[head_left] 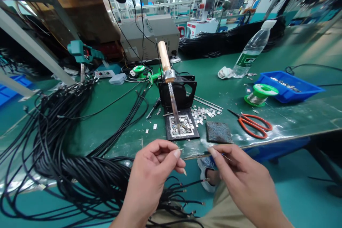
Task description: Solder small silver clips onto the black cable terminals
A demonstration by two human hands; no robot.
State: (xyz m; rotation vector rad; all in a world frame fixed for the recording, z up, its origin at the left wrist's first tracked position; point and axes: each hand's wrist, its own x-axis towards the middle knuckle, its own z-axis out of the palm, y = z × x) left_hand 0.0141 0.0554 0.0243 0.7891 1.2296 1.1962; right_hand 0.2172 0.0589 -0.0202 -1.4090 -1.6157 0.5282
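My left hand (157, 164) is closed in a pinch just in front of the table edge. A tiny metal piece (181, 149) sticks out between its thumb and forefinger; its kind is too small to make out. To the right, my right hand (240, 174) pinches a thin wire (227, 157), whose far end is hidden by the fingers. The hands are apart. Beyond them a wooden-handled soldering iron (173, 103) hangs in a stand, its tip down over a black plate (169, 128) with small metal pieces. A dark sponge pad (219, 132) lies beyond my right hand.
Bundled black cables (80, 164) cover the left side and hang over the edge. Orange-handled scissors (253, 124), a solder spool (260, 94), a blue bin (291, 87) and a water bottle (251, 51) stand right. A black fan (177, 92) is behind the iron; loose metal pieces (204, 114) lie nearby.
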